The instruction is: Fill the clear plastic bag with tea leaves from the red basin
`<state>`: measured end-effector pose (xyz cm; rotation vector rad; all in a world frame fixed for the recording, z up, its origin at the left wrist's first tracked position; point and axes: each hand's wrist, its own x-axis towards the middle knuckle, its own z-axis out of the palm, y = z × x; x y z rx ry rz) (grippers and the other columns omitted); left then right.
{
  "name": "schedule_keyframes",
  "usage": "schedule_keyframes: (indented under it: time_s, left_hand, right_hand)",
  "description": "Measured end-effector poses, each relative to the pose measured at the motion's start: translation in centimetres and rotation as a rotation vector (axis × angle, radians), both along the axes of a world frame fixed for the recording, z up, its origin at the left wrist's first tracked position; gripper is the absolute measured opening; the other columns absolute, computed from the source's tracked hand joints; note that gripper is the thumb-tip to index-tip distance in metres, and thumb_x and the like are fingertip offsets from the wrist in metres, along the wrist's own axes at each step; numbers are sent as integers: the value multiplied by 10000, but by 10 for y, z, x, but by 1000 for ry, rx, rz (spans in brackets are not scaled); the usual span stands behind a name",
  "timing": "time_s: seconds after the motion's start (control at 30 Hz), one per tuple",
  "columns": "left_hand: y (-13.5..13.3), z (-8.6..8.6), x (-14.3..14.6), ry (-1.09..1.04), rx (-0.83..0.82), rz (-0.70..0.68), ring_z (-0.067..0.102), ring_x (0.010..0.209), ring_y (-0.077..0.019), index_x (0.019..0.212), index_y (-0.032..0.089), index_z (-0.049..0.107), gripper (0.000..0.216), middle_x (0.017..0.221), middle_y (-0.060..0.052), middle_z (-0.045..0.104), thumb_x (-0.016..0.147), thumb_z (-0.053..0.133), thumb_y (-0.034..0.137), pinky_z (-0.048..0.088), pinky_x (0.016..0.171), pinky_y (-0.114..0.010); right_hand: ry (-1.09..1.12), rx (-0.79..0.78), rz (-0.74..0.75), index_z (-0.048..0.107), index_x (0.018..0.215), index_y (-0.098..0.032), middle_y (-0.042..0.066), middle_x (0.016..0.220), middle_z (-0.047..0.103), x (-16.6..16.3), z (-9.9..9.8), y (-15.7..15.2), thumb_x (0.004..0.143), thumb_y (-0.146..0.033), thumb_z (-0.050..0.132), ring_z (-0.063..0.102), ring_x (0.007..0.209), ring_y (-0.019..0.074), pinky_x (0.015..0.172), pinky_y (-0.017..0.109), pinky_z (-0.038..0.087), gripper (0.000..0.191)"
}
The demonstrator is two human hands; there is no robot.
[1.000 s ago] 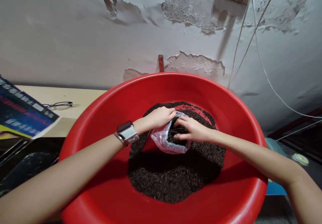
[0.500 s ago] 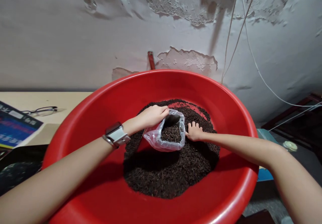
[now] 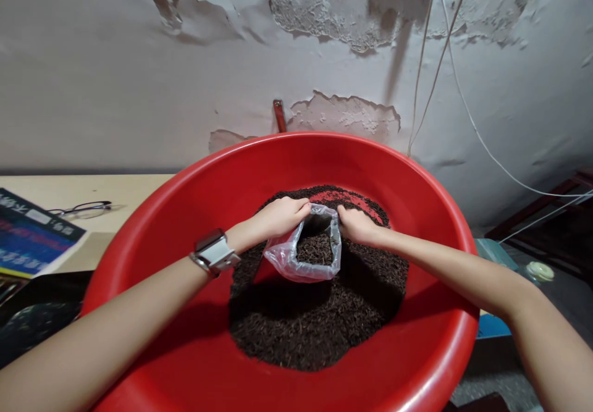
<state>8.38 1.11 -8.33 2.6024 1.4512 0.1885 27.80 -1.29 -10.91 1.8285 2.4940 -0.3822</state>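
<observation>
Right hand (image 3: 356,225) has come back up from the dark loose tea (image 3: 315,319) to the plastic bag (image 3: 308,251); both grips now pinch its rim w/ left hand (image 3: 278,217), mouth held open, bag partly filled, in red basin (image 3: 417,362).

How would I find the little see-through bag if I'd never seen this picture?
Look for the big red basin in the middle, with a dark pile of loose bits in it. At the far end of that pile, the left hand and the right hand pinch the plastic bag by its mouth. It is the only clear, crinkly thing there, partly filled with the dark bits.
</observation>
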Motion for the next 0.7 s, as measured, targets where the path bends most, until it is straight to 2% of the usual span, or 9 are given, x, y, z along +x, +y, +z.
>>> schedule_keyframes:
  time_s: [0.1,0.17,0.3,0.37,0.47,0.53,0.6,0.63,0.7]
  left_hand:
    - [2,-3,-1,4,16,-8,595,696,-187,754,193,526,391,765,-58,641,882,201,369,395,627,-255]
    - [3,-4,-1,-8,24,-24,601,716,-191,765,192,529,378,793,-60,649,882,213,362,398,633,-254]
    - [2,-3,0,3,14,-4,607,726,-190,780,190,534,362,817,-64,660,883,222,341,405,637,-250]
    - [1,-3,1,-3,10,-3,607,736,-191,786,189,533,360,827,-65,659,883,222,342,407,643,-251]
    - [0,-3,1,-16,5,-13,601,738,-192,783,190,523,368,810,-59,648,884,213,360,407,652,-256]
    - [0,-2,1,5,0,-3,591,703,-191,767,190,514,385,764,-56,635,885,197,375,402,642,-262]
    - [0,-1,1,33,0,7,583,683,-189,755,190,507,397,737,-54,622,882,186,385,397,637,-263]
    - [0,0,2,45,3,7,581,683,-187,754,189,506,398,739,-54,619,880,184,387,395,639,-262]
    - [-1,2,3,65,8,7,579,690,-182,762,189,509,397,747,-53,618,875,181,382,394,644,-257]
  right_hand:
    - [126,301,85,432,1103,-145,137,1059,545,-6,13,-7,879,-184,351,563,906,216,750,341,434,241]
    - [197,378,228,449,1085,-142,128,1073,523,-13,13,-15,890,-181,354,536,927,184,775,316,421,220]
    - [160,303,551,551,909,-141,91,931,574,-23,10,-26,863,-335,475,517,893,188,819,358,376,213]
    - [233,216,551,567,832,-145,53,834,586,-19,14,-18,873,-389,449,523,797,156,773,327,380,274]
    - [442,235,289,566,859,-143,40,832,587,1,18,10,915,-384,333,524,775,127,733,269,385,340]
    - [455,265,42,561,953,-139,71,952,580,21,8,32,908,-420,315,526,897,151,806,284,378,376]
    - [326,143,-203,484,1168,-147,133,1216,470,41,-15,45,876,-501,340,451,1112,212,911,330,337,481]
    - [227,19,-317,404,1269,-156,162,1321,372,49,-29,47,856,-548,344,386,1196,255,946,370,313,573]
    - [90,-180,-472,248,1379,-148,213,1405,234,59,-57,42,809,-602,395,274,1278,335,985,461,258,744]
